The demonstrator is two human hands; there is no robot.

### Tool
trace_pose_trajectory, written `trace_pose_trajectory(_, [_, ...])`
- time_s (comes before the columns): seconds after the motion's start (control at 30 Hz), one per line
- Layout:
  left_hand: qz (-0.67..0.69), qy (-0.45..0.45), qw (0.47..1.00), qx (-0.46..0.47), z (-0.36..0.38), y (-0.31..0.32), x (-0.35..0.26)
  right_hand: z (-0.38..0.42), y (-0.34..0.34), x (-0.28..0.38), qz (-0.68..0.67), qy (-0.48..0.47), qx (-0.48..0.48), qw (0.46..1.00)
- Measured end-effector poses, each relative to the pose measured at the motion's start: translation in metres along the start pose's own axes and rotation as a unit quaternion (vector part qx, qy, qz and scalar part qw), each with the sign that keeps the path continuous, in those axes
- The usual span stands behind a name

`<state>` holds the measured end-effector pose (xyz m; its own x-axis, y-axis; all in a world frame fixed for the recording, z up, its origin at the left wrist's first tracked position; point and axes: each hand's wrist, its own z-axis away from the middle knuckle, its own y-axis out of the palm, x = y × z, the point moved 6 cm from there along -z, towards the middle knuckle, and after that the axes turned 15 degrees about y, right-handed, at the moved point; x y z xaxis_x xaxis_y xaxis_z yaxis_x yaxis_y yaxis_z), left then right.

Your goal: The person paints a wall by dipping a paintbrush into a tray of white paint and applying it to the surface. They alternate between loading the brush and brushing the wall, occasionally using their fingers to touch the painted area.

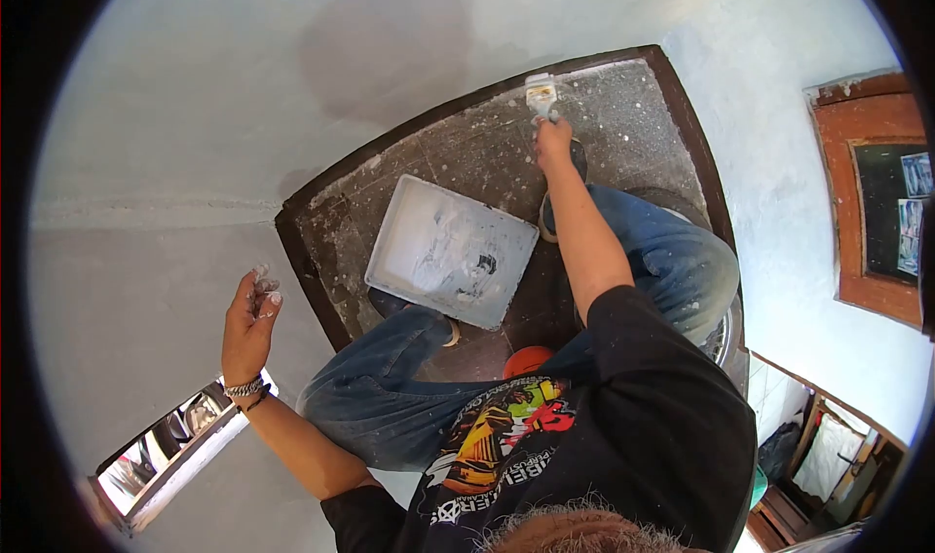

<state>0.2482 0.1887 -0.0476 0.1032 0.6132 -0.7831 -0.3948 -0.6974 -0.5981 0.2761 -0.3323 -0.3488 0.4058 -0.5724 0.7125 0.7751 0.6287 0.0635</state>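
Note:
My right hand (553, 142) is closed around the handle of a paintbrush (541, 95). Its wide bristle end, whitish with some yellow, points at the dark border along the wall. My left hand (251, 327) is raised at the left, in front of the grey wall, with white paint smeared on its fingertips. The fingers are half curled, the thumb stands a little apart, and I see nothing held there. Between my legs a paint tray (453, 251) lies tilted on the floor, coated with white paint and showing a dark patch at its lower right.
Speckled dark floor tiles (623, 124) are edged by a dark brown skirting (429, 114). An orange-red round object (528, 361) is partly hidden by my shirt. A wooden-framed panel (872, 197) is on the right wall, and a window opening (175, 446) is at lower left.

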Motion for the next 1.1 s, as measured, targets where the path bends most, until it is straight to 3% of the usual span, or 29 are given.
trace_pose_trajectory(0.07, [0.003,0.005,1.000,-0.003,-0.004,0.001,0.000,-0.007,0.007,0.020,-0.021,0.037,0.006,0.999])
trace_pose_trajectory(0.17, [-0.008,0.018,1.000,0.011,-0.011,0.005,-0.005,-0.017,0.030,0.047,-0.046,-0.004,0.070,0.996])
trace_pose_trajectory(0.27, [-0.016,0.023,1.000,0.009,-0.014,0.007,-0.014,0.028,0.045,0.083,0.009,-0.057,0.091,0.994])
trace_pose_trajectory(0.3, [-0.018,0.027,0.999,0.012,-0.015,0.008,-0.019,0.044,0.041,0.088,-0.011,-0.072,0.147,0.986])
trace_pose_trajectory(0.4, [-0.028,0.043,0.999,0.014,-0.017,0.012,-0.030,0.073,0.017,0.069,-0.010,-0.064,0.108,0.992])
trace_pose_trajectory(0.5, [-0.038,0.058,0.997,0.018,-0.019,0.012,-0.039,0.054,0.021,0.037,0.003,0.032,0.089,0.995])
trace_pose_trajectory(0.6, [-0.033,0.051,0.998,0.027,-0.018,0.013,-0.049,0.045,0.056,0.044,0.036,0.012,0.167,0.985])
trace_pose_trajectory(0.7, [-0.043,0.069,0.997,0.014,-0.015,0.011,-0.047,0.095,0.087,0.094,0.009,-0.024,0.157,0.987])
trace_pose_trajectory(0.8, [-0.042,0.078,0.996,0.003,-0.011,0.007,-0.046,0.145,0.074,0.123,-0.009,-0.065,0.238,0.969])
trace_pose_trajectory(0.9, [-0.046,0.075,0.996,-0.003,-0.004,0.004,-0.051,0.154,0.036,0.110,0.000,-0.094,0.197,0.976])
trace_pose_trajectory(1.1, [-0.048,0.083,0.995,-0.020,0.000,0.001,-0.038,0.054,0.025,0.043,0.023,0.038,0.111,0.993])
